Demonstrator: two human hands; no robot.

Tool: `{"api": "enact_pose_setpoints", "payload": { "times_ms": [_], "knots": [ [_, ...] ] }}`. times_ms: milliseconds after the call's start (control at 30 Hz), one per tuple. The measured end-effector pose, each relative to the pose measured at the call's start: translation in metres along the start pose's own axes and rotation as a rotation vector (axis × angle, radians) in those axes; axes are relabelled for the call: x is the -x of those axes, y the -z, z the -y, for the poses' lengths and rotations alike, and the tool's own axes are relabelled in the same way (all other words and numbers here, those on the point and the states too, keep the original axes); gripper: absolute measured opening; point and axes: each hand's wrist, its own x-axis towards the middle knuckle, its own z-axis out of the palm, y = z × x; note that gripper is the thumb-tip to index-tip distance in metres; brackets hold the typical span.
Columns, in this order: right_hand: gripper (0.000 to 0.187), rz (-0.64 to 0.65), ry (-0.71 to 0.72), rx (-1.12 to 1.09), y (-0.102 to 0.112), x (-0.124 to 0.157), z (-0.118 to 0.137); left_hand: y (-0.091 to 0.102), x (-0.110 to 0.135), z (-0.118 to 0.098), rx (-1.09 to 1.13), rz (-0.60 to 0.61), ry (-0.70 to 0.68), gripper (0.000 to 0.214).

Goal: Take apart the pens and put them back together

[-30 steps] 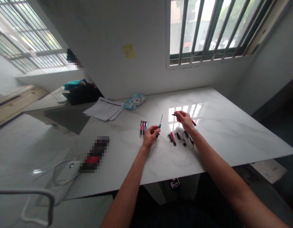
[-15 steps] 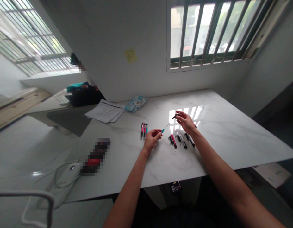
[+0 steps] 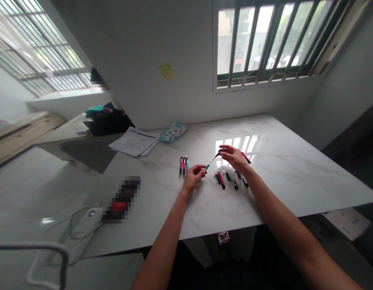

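My left hand (image 3: 193, 178) is closed in a pinch on a teal pen barrel (image 3: 207, 166), from which a thin pale refill (image 3: 213, 159) sticks out up and to the right. At the refill's far end, my right hand (image 3: 233, 157) pinches a dark pen tip section (image 3: 217, 154), which meets the refill end. Left of my hands lie three whole pens (image 3: 183, 166), two pinkish red and one teal. Loose pen parts lie below my right hand: a red barrel (image 3: 222, 180), black grips (image 3: 228, 176) and thin refills (image 3: 235, 189).
A red and black pen piece (image 3: 246, 157) lies beyond my right wrist. Papers (image 3: 134, 141) and a blue-white wipes packet (image 3: 173, 132) rest by the wall. At left are a blurred-out dark object (image 3: 122, 199) and a white device with a cable (image 3: 86, 221). Another person sits behind the partition.
My right hand has moved slightly down and left, bringing the dark tip section onto the refill's end. The red pen piece beyond my wrist shows more fully. My left hand has stayed put.
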Motion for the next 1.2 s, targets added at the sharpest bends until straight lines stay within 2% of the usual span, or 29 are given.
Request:
{"api": "enact_pose_setpoints", "payload": {
  "times_ms": [333, 433, 600, 733, 933, 1000, 1100, 1200],
  "knots": [
    [0.041, 0.233, 0.014, 0.075, -0.012, 0.004, -0.009, -0.001, 0.000, 0.001, -0.022, -0.036, -0.034, 0.037],
    [0.038, 0.246, 0.040, 0.137, -0.013, 0.005, -0.006, 0.002, -0.002, 0.005, -0.049, -0.065, -0.069, 0.037],
    [0.036, 0.263, 0.057, 0.389, -0.013, 0.006, -0.005, 0.007, 0.000, 0.003, -0.281, -0.153, -0.212, 0.026],
    [0.045, 0.248, 0.074, 0.634, -0.013, 0.008, -0.006, 0.009, 0.002, -0.001, -0.378, -0.182, -0.312, 0.019],
    [0.042, 0.309, 0.189, 0.572, -0.008, 0.008, 0.002, 0.008, 0.001, 0.000, -0.388, -0.214, -0.311, 0.018],
    [0.036, 0.310, 0.192, 0.616, -0.006, 0.008, 0.001, 0.008, 0.000, 0.001, -0.387, -0.215, -0.319, 0.018],
    [0.041, 0.296, 0.176, 0.697, -0.006, 0.008, -0.001, 0.009, -0.001, 0.002, -0.393, -0.218, -0.331, 0.018],
    [0.038, 0.325, 0.206, 0.656, -0.007, 0.008, -0.003, 0.010, -0.003, 0.004, -0.398, -0.223, -0.319, 0.020]
  ]
}}
